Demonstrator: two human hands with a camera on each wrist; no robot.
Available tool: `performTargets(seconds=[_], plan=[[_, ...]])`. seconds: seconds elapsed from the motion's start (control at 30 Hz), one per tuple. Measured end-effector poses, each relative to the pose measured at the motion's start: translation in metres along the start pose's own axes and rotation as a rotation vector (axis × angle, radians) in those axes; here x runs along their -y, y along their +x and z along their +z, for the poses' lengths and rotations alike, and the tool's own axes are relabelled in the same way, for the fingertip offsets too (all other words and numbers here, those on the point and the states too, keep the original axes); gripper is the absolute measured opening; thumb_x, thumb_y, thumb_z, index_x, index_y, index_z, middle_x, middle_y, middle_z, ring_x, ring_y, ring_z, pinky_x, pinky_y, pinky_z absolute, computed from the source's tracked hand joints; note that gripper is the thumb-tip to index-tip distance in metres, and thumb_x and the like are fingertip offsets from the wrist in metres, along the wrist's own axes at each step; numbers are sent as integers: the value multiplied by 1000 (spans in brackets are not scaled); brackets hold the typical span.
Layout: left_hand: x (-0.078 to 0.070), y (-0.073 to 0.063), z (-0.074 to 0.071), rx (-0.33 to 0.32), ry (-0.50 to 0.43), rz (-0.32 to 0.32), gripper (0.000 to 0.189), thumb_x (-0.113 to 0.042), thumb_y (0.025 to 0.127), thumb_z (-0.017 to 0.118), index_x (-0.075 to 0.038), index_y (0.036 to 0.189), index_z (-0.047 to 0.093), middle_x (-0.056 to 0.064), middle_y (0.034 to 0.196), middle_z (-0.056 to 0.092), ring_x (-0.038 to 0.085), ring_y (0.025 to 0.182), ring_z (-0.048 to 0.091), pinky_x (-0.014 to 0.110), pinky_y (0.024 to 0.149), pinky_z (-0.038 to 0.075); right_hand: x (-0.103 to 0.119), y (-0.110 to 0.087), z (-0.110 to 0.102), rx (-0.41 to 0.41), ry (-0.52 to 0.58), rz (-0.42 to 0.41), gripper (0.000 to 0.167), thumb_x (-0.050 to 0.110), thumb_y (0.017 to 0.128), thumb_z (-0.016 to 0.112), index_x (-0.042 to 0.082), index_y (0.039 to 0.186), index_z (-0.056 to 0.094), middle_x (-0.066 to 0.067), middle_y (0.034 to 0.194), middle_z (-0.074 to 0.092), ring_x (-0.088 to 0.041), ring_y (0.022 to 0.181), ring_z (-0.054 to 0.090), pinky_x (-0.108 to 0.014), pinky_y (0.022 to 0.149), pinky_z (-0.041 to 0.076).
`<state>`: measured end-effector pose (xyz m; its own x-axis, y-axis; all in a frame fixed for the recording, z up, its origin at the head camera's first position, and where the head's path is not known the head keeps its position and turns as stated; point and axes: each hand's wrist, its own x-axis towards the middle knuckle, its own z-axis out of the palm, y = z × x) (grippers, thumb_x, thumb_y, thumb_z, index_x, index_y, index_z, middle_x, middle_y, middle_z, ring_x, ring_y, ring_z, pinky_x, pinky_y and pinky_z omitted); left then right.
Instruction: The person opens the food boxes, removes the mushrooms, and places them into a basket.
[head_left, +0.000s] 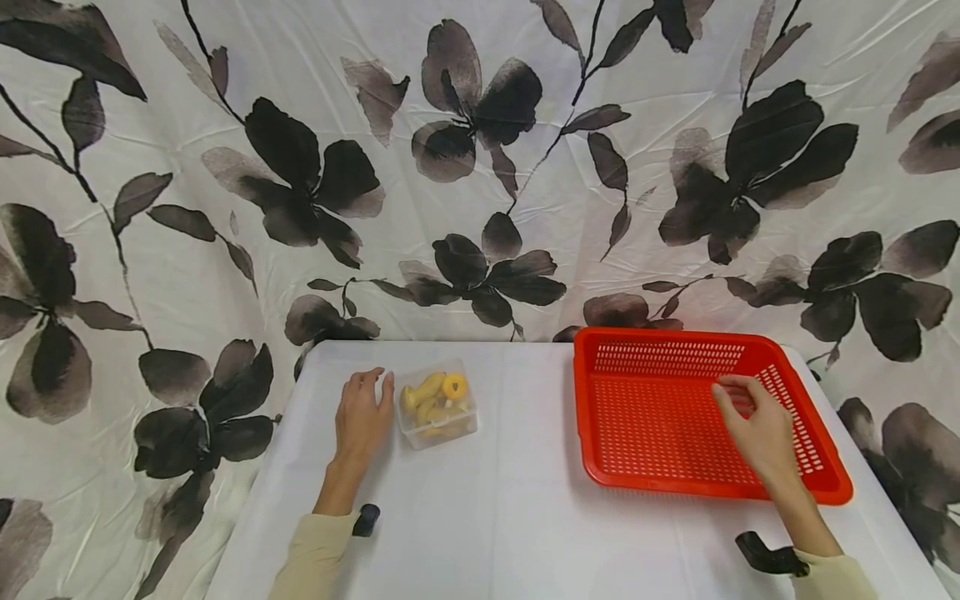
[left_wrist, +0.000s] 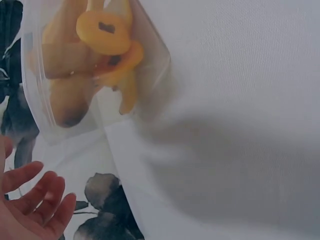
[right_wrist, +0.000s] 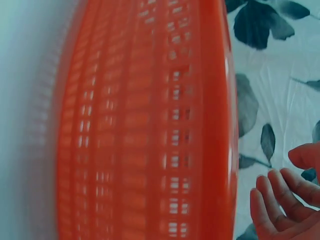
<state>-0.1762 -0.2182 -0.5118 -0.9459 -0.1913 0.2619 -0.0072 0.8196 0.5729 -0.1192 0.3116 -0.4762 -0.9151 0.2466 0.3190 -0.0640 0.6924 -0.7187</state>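
My left hand [head_left: 362, 417] is just left of a small clear plastic box [head_left: 442, 437], its fingers loosely bent and gripping nothing. Inside the box lie several yellow pieces [head_left: 427, 388], some long and rounded, one round with a dark hole. In the left wrist view the same hand [left_wrist: 37, 207] is below the box, with a gap between its fingers and the wall. Over the right part of a red perforated basket [head_left: 660, 483] hovers my right hand [head_left: 761, 433], fingers relaxed. The right wrist view shows that hand [right_wrist: 285, 207] beyond the basket's rim, holding nothing.
Both the box and the basket stand on a table with a white cloth [head_left: 517, 517]. Behind the table hangs a white curtain [head_left: 480, 200] with dark flowers. A black strap [head_left: 768, 557] shows at the right wrist.
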Motion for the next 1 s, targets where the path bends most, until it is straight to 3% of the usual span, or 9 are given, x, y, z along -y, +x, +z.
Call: performTargets(seconds=[0.2, 0.4, 0.63, 0.77, 1.0], plan=[[-7, -3, 5, 25, -54, -26, 45, -35, 108, 50, 2, 131, 63, 21, 123, 60, 38, 108, 59, 53, 87, 51, 14, -4, 13, 41, 91, 28, 33, 24, 103, 65, -2, 123, 65, -17, 113, 68, 14, 92, 52, -2, 81, 41], [-12, -5, 12, 11, -116, -36, 42, -31, 107, 54, 3, 130, 64, 22, 121, 61, 36, 99, 61, 50, 83, 51, 26, -8, 26, 101, 165, 66, 34, 29, 103, 64, 2, 126, 64, -13, 116, 67, 9, 95, 57, -3, 85, 42], [-14, -4, 15, 12, -164, -62, 42, -27, 106, 56, 5, 132, 63, 23, 121, 59, 34, 94, 60, 48, 79, 50, 41, -13, 43, 178, 274, 86, 37, 27, 104, 63, 2, 131, 61, -17, 120, 66, 5, 94, 62, -6, 85, 45], [-12, -2, 19, -8, -236, -65, 38, -20, 105, 58, 9, 130, 62, 26, 118, 58, 34, 89, 60, 44, 77, 49, 50, -16, 53, 211, 340, 101, 37, 27, 104, 63, 2, 131, 61, -17, 121, 66, 2, 93, 64, -9, 86, 48], [-9, -2, 21, 4, -367, -155, 35, -12, 100, 62, 6, 130, 63, 25, 119, 59, 30, 89, 59, 32, 77, 46, 67, -18, 73, 254, 430, 113, 36, 29, 104, 64, 2, 129, 62, -18, 119, 66, -2, 93, 66, -15, 86, 52]])
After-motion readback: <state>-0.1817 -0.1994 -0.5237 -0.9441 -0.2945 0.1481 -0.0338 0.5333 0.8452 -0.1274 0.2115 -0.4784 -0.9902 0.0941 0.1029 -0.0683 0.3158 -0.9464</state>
